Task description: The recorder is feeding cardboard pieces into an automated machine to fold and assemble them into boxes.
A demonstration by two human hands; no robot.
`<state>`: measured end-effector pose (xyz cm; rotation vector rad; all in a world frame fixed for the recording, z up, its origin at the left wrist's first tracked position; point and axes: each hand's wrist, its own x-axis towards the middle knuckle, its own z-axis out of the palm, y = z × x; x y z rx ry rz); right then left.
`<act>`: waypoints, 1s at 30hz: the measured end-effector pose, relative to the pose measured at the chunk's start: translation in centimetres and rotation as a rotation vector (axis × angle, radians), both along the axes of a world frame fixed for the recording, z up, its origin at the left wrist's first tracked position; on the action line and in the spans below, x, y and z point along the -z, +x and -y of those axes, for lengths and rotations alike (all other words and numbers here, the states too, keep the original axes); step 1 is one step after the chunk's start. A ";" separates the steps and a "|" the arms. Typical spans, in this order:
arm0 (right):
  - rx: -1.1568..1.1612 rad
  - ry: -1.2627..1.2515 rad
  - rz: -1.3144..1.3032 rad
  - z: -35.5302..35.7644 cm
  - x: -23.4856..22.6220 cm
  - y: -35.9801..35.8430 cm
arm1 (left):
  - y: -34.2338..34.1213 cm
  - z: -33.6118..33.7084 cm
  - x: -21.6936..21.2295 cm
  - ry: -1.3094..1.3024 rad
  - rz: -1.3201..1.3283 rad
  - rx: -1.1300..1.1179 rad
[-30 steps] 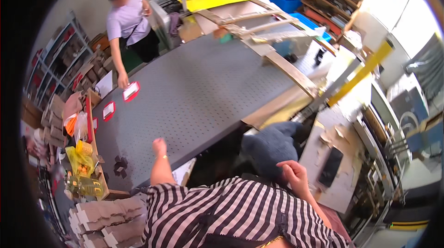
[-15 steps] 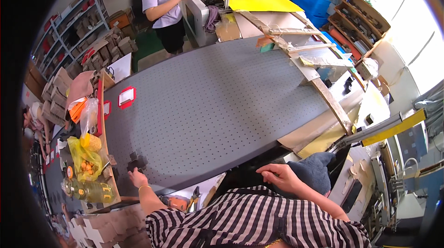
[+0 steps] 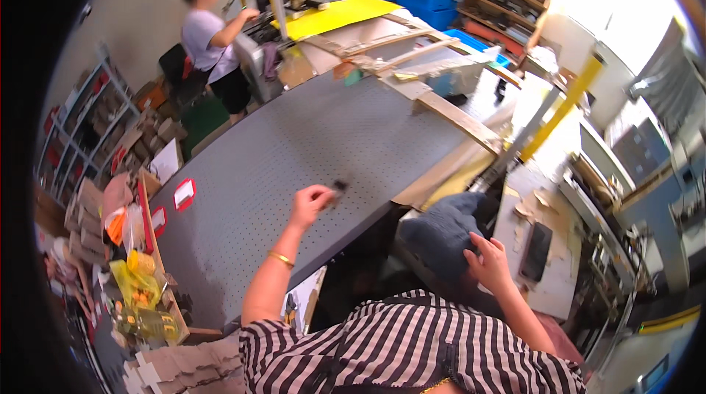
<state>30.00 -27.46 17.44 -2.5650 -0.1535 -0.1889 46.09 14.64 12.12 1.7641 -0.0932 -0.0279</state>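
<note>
My left hand [image 3: 312,201] is raised above the dark grey perforated table [image 3: 257,173]. Its fingertips pinch a small dark flat piece [image 3: 340,187], smeared by motion, so its exact kind is unclear. My right hand [image 3: 489,260] is at the right, beside a bundled dark blue-grey cloth [image 3: 441,228]. Its fingers are slightly apart with nothing visible in them; whether they touch the cloth I cannot tell.
Two red-edged white cards [image 3: 184,194] lie at the table's left side. A yellow-and-metal arm [image 3: 562,107] rises at right, near a black oblong object [image 3: 537,251]. Wooden slats [image 3: 456,122] cross the far right corner. A person [image 3: 213,41] stands at the far left.
My left hand has lifted from the table's near left and swung right with the dark piece. My right hand has moved right and down past the cloth. The view has turned right.
</note>
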 end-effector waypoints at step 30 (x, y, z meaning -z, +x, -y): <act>0.409 0.423 0.370 44.5 -7.1 -10.8 | -6.9 72.0 -14.2 0.027 0.589 1.293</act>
